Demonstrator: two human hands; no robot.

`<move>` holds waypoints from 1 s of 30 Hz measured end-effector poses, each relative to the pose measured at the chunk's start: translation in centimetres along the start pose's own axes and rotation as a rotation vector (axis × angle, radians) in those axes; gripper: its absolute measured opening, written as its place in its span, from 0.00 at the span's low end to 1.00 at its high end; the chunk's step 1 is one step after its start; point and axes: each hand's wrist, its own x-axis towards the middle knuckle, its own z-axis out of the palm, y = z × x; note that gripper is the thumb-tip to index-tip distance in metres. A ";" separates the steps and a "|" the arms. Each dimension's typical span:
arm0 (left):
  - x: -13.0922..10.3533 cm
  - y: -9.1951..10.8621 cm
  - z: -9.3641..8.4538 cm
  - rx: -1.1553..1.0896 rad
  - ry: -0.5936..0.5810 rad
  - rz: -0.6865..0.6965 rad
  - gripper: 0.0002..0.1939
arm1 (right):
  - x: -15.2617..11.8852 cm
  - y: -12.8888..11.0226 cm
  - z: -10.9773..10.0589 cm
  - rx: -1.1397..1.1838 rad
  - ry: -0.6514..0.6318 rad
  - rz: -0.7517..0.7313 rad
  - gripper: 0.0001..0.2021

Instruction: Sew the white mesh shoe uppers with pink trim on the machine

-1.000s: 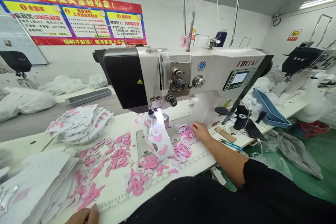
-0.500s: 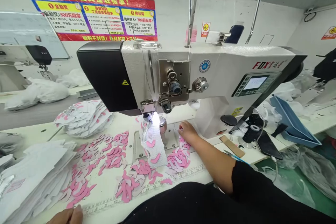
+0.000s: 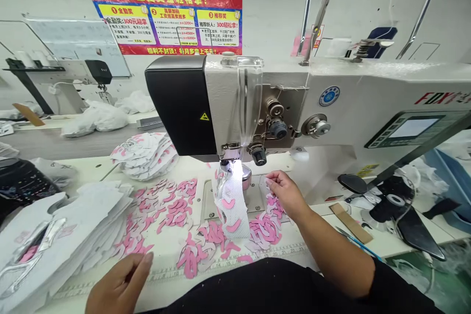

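My left hand (image 3: 119, 282) is in the air above the table's front edge, its thumb and forefinger drawn together with nothing showing between them. Close by lie loose pink curved fabric pieces (image 3: 134, 243). At the sewing machine's bed, my right hand (image 3: 289, 194) has its fingers curled in a pinch over a heap of pink and white pieces (image 3: 265, 228). What those fingertips hold, if anything, is hidden. Under the lit needle of the sewing machine (image 3: 224, 103) hangs a white mesh shoe upper (image 3: 235, 211) with pink curved patches; neither hand touches it.
A stack of white uppers (image 3: 91, 216) stands at the left, with a patched stack (image 3: 145, 154) behind it. A ruler tape (image 3: 165, 272) runs along the front edge. Right of my forearm lie tweezers (image 3: 358, 243), a brown strip (image 3: 351, 221) and a black phone (image 3: 419, 233).
The view has swung left. My left hand has come up further into view from the bottom edge. My right hand remains by the pieces beside the machine bed, its fingers turned slightly.
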 end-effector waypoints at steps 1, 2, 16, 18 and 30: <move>0.3 1.9 -0.2 -0.040 -0.010 0.050 0.24 | -0.9 -1.3 0.1 0.011 -0.042 -0.003 0.17; 0.7 4.1 -0.5 -0.093 -0.040 0.119 0.24 | -1.8 -2.8 0.2 0.015 -0.097 -0.012 0.17; 3.5 18.9 -1.3 -0.385 -0.155 0.990 0.05 | -3.6 -10.7 1.1 -0.130 -0.342 -0.721 0.05; 3.9 18.5 -1.5 -0.293 0.005 1.155 0.02 | -3.1 -10.6 1.1 -0.034 -0.414 -0.485 0.07; 5.7 18.5 -1.6 -0.063 0.158 1.561 0.09 | -0.8 -9.6 1.4 0.366 -0.911 0.153 0.17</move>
